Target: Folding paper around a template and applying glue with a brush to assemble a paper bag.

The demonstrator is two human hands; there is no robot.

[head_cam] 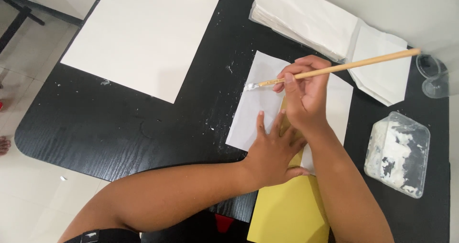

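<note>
Head view showed us working over a black tabletop [143, 128]. Our right hand [306, 97] was closed around a wooden-handled brush [334, 69], its white-loaded tip [251, 86] touching the upper left part of a small white paper sheet [256, 109]. Our left hand [272, 149] lay open and flat, fingers spread, pressing on that sheet and on the yellow paper [287, 209] that ran from under it toward us. Our right forearm crossed over the yellow paper. To the right, apart from the sheet, stood a clear plastic tub of white paste [397, 154], and beyond it a clear cup [432, 75] at the edge. A stack of folded white paper [311, 20] lay above the sheet, and a large white sheet [143, 37] lay well to the left
</note>
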